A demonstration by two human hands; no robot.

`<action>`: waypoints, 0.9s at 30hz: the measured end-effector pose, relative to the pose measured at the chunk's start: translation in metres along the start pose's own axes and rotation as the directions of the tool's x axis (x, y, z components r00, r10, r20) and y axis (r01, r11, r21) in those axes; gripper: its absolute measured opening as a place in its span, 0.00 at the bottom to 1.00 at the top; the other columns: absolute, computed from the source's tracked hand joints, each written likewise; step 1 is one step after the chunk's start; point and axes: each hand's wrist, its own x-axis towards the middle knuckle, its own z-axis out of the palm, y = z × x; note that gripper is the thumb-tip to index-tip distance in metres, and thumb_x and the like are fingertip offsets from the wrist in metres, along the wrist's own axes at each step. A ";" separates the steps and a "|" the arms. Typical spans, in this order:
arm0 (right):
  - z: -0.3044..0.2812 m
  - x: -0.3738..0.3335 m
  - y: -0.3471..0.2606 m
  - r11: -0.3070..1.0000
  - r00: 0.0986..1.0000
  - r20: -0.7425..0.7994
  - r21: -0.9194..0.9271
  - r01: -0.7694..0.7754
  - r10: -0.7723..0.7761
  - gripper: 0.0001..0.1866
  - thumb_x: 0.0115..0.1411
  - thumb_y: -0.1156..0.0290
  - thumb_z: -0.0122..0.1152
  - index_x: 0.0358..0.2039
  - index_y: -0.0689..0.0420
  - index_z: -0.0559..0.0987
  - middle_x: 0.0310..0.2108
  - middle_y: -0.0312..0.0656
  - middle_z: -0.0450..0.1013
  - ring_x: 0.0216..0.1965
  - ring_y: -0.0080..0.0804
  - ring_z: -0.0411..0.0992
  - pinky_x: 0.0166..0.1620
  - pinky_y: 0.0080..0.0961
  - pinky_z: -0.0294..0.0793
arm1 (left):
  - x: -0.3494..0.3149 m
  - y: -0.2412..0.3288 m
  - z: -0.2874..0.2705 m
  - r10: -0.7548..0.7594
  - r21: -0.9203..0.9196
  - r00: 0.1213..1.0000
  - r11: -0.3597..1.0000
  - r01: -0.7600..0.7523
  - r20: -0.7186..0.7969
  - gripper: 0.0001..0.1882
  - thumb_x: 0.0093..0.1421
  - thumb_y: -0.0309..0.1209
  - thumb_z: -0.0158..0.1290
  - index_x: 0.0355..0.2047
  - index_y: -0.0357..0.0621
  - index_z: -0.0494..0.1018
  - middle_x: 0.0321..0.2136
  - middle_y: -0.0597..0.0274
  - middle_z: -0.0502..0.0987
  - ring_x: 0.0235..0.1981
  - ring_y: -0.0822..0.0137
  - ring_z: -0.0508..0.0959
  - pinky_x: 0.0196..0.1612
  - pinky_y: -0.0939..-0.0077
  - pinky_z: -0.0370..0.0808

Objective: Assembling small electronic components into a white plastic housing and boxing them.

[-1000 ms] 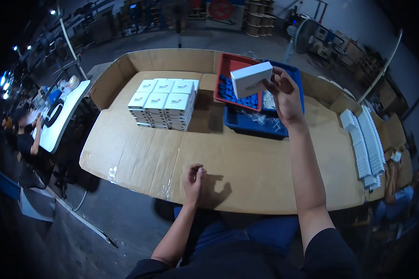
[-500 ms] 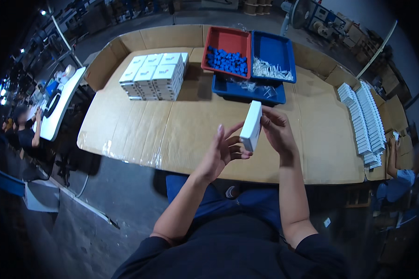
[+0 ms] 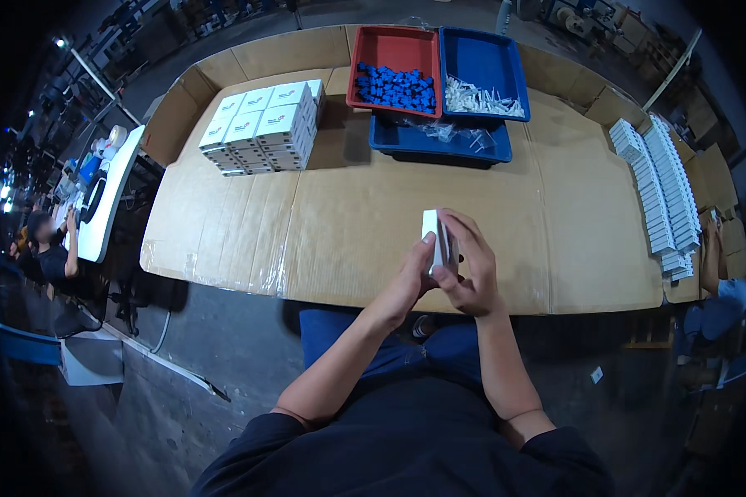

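A small white box (image 3: 430,225) stands on edge between my two hands, above the near edge of the cardboard-covered table. My left hand (image 3: 404,287) grips it from the left and below, thumb along its side. From the right, my right hand (image 3: 474,272) curls round it, fingers at the upper end and thumb low by the bottom. Palms and fingers hide much of the box's right face and lower end.
Stacked white boxes (image 3: 244,124) stand at the back left. A red tray (image 3: 398,45) of blue pieces and a blue tray (image 3: 482,62) of white pieces rest over another blue tray (image 3: 402,142). White pieces (image 3: 651,195) line the right, near another person's arm (image 3: 711,257).
The white box has come lower and nearer to me. My left hand's spread fingers have closed on it, and my right hand now wraps its right side.
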 end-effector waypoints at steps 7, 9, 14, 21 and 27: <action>0.020 -0.002 0.021 1.000 0.999 0.038 0.012 0.016 -0.017 0.38 0.59 0.56 0.67 0.64 0.69 0.71 0.62 0.59 0.69 0.61 0.57 0.70 0.63 0.43 0.70 | 0.003 0.000 0.001 -0.044 -0.161 0.995 0.986 0.029 -0.094 0.37 0.74 0.62 0.38 0.66 0.43 0.62 0.50 0.57 0.76 0.50 0.65 0.81 0.53 0.69 0.80; 0.025 -0.004 0.028 0.999 0.999 0.029 0.002 0.044 -0.044 0.37 0.59 0.58 0.67 0.64 0.69 0.71 0.63 0.60 0.69 0.63 0.57 0.70 0.64 0.44 0.70 | 0.001 0.003 0.003 -0.048 -0.185 0.991 0.982 0.025 -0.123 0.36 0.74 0.63 0.37 0.64 0.45 0.64 0.50 0.59 0.77 0.49 0.66 0.81 0.53 0.70 0.81; 0.028 0.000 0.036 0.997 0.995 0.052 -0.005 0.083 -0.082 0.37 0.61 0.57 0.66 0.64 0.69 0.71 0.64 0.60 0.69 0.63 0.58 0.70 0.65 0.44 0.69 | 0.006 0.002 0.000 -0.039 -0.173 0.979 0.985 0.004 -0.199 0.34 0.74 0.62 0.38 0.65 0.49 0.65 0.50 0.62 0.77 0.49 0.69 0.80 0.52 0.72 0.79; 0.034 -0.004 0.047 0.992 0.993 0.004 -0.035 0.119 -0.119 0.38 0.63 0.54 0.64 0.65 0.70 0.71 0.63 0.61 0.70 0.62 0.60 0.71 0.64 0.45 0.70 | 0.007 0.004 0.002 -0.046 -0.192 0.975 0.981 0.003 -0.216 0.33 0.74 0.60 0.40 0.65 0.49 0.65 0.48 0.64 0.76 0.47 0.72 0.79 0.51 0.75 0.78; 0.042 -0.010 0.048 0.992 0.993 -0.020 -0.052 0.116 -0.118 0.37 0.70 0.49 0.57 0.64 0.70 0.70 0.62 0.62 0.70 0.62 0.61 0.71 0.63 0.45 0.72 | 0.008 0.000 0.000 -0.058 -0.220 0.972 0.976 0.007 -0.227 0.31 0.75 0.58 0.40 0.64 0.48 0.65 0.44 0.68 0.76 0.40 0.79 0.77 0.44 0.79 0.76</action>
